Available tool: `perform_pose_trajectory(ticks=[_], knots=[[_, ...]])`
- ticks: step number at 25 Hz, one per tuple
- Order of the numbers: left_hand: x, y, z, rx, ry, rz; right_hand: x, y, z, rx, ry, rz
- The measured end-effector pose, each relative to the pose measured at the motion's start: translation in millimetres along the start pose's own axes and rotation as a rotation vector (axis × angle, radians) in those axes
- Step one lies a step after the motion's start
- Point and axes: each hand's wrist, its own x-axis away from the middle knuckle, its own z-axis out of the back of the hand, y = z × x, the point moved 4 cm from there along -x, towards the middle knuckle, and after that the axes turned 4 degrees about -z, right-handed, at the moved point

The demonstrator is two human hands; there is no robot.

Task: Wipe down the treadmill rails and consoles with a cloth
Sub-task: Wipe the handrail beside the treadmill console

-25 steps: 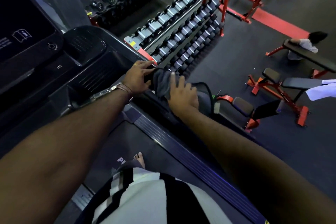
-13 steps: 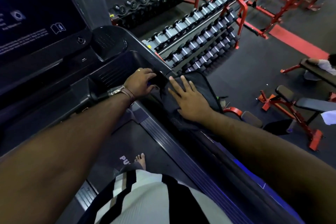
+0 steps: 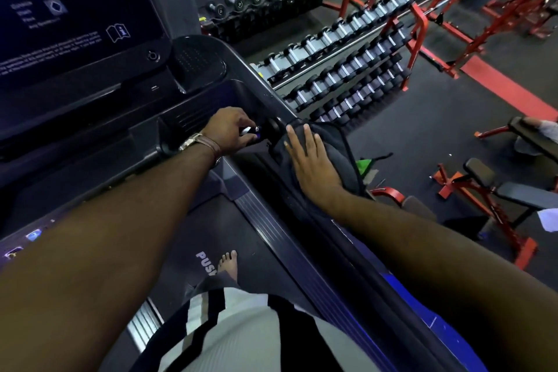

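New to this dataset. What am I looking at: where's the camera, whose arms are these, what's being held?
There is no robot here. One wide-angle camera sits on a person's head and looks down, so the two arms are that person's own. They stand on a treadmill in a gym: the console screen is upper left and the belt is below. The right hand lies flat, fingers straight, pressing a dark cloth onto the right side rail. It presses the cloth rather than gripping it. The left hand, with a wristwatch, is curled at the rail's front end beside a small lit spot; whether it grips anything cannot be told. Beyond the rail are dumbbell racks and benches with red frames.
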Motion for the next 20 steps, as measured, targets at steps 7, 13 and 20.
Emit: perform_pose_trajectory(ticks=[7,13,20], knots=[[-0.1,-0.2,-3.9,-0.010,-0.007,0.021,-9.6,10.1,7.5,-0.245,0.019,-0.022],[-3.8,-3.6,-9.7,-0.009,-0.020,0.037,-22.6,48.5,-2.0,-0.716,-0.189,-0.215],[-16.0,-15.1,-11.1,0.143,-0.076,0.254,-60.5,72.4,-13.5,-1.361,-0.673,-0.425]])
